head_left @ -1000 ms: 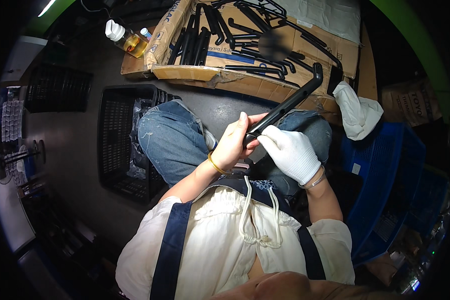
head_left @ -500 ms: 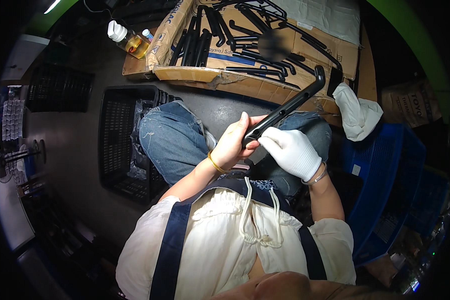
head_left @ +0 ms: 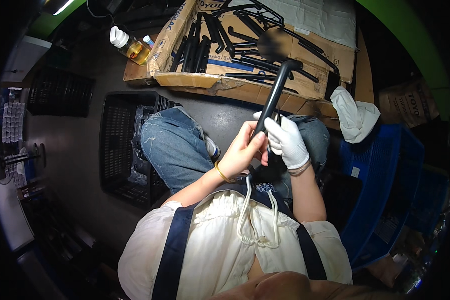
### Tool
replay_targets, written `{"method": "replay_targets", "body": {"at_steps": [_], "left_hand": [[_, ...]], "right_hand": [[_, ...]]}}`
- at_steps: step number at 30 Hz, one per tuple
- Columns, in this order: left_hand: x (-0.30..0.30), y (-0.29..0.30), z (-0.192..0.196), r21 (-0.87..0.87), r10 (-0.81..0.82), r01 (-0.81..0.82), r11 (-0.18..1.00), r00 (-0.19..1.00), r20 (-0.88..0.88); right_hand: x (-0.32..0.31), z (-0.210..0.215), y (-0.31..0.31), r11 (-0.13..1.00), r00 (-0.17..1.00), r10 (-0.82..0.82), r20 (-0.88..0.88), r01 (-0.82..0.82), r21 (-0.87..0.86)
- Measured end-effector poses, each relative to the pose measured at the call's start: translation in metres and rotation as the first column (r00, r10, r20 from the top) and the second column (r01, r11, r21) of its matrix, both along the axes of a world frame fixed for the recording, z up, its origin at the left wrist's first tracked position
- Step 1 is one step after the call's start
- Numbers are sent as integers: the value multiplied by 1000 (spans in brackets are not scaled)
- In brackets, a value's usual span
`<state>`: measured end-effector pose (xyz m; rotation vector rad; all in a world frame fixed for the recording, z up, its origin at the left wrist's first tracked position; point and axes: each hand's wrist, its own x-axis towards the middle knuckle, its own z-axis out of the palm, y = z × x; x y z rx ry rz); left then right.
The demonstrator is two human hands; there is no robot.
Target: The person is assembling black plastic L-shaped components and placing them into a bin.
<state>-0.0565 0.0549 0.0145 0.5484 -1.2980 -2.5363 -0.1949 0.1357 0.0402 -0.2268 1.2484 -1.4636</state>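
Note:
A black handle-like bar (head_left: 273, 97) with a bent far end stands tilted in front of me, over my lap. My bare left hand (head_left: 242, 155) is closed round its near end, thumb on top. My right hand (head_left: 286, 144), in a white glove, closes on the bar just above the left, with fingertips on both sides of it. A thin dark sliver shows beside the gloved fingers, too small to name. Beyond the bar's far end, an open cardboard box (head_left: 195, 80) holds several similar black bars (head_left: 203, 52).
A black crate (head_left: 112, 145) stands on the floor at left. Blue crates (head_left: 372, 175) are at right, below a white cloth (head_left: 354, 115). A bottle of yellow liquid (head_left: 135, 50) sits left of the box. A dark blur covers part of the box's middle.
The bar has swung from leaning far right to more upright, showing a smoother side. My gloved right hand has turned and moved up along it; the left has turned with the bar.

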Motion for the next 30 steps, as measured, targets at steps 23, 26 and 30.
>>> {"method": "replay_targets", "body": {"at_steps": [23, 26, 30], "left_hand": [[8, -6, 2, -82, 30, -31, 996, 999, -10], [7, -4, 1, -96, 55, -54, 994, 999, -2], [7, -2, 0, -162, 85, -84, 983, 996, -2]], "right_hand": [[28, 32, 21, 965, 268, 262, -927, -95, 245], [27, 31, 22, 956, 304, 291, -907, -113, 269], [26, 27, 23, 960, 355, 278, -892, -133, 246]]}}
